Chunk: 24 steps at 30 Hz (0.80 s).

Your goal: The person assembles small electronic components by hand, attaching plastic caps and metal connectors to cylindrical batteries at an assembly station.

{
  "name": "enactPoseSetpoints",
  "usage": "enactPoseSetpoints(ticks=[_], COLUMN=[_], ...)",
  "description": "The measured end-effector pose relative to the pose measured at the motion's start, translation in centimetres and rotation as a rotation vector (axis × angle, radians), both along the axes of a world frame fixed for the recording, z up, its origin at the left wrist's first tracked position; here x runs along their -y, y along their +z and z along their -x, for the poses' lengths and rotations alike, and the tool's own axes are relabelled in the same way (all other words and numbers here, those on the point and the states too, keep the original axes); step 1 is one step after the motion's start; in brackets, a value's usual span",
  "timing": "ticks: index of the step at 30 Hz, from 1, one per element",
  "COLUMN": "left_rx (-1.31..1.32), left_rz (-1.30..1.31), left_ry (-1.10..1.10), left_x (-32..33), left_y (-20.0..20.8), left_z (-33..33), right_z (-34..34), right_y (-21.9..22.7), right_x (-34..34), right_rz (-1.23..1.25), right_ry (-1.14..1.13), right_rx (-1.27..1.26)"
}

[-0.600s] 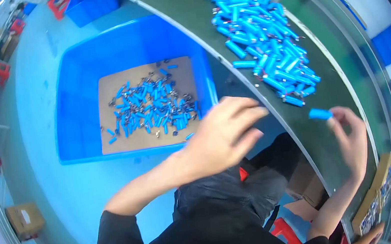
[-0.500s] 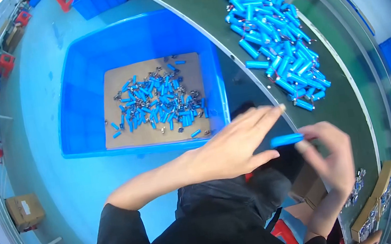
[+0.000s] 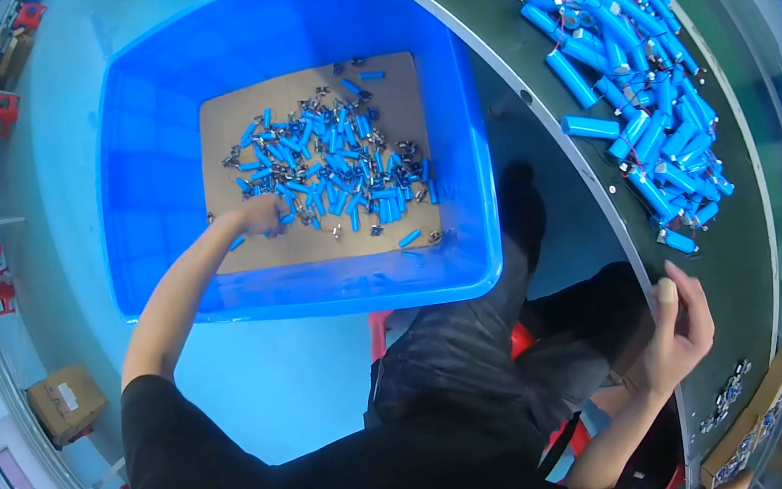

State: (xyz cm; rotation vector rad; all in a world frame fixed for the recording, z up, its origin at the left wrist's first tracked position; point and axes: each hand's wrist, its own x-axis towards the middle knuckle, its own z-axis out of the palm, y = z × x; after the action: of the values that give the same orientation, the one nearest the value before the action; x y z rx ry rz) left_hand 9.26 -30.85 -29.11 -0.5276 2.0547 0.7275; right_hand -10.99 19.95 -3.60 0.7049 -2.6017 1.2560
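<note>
My left hand (image 3: pixel 262 216) reaches into a large blue plastic bin (image 3: pixel 319 301), at the left edge of a heap of small blue cylinders (image 3: pixel 337 156) mixed with dark and silvery parts. Its fingers point down and are blurred, so what they hold, if anything, cannot be made out. The heap lies on a brown cardboard sheet (image 3: pixel 271 252) in the bin. Over the edge of the dark green work surface (image 3: pixel 605 253) is my right hand (image 3: pixel 672 334), fingers loosely curled, nothing visible between them. Just beyond its fingertips lies a pile of blue wrapped cylinders (image 3: pixel 639 76) with thin wires and white connectors.
A raised light edge (image 3: pixel 531 97) runs along the work surface. Small metallic parts (image 3: pixel 727 397) and a cardboard tray (image 3: pixel 756 423) sit at its near right end. A cardboard box (image 3: pixel 69 404) stands at left, with red stools (image 3: pixel 0 116) farther back.
My left hand has gone from beside the work surface into the bin. The blue cylinder that was in my right hand no longer shows there. My view has shifted, too.
</note>
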Motion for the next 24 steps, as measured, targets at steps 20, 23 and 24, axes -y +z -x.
enactPoseSetpoints(ticks=[20, 23, 24], left_rx=[-0.382, -0.489, -0.482], left_rz=[0.846, 0.911, 0.899], left_ry=[0.203, 0.226, 0.229], left_x=[4.4, 4.2, 3.2], left_y=[-11.2, -10.6, -10.6], left_z=[2.2, 0.7, 0.0], right_z=[0.5, 0.5, 0.5], right_y=[-1.2, -1.4, -1.6], right_x=[-1.1, -0.7, -0.7], right_rz=[-0.071, -0.06, -0.069], right_ry=[0.008, 0.015, 0.004], right_rx=[-0.145, -0.143, -0.164])
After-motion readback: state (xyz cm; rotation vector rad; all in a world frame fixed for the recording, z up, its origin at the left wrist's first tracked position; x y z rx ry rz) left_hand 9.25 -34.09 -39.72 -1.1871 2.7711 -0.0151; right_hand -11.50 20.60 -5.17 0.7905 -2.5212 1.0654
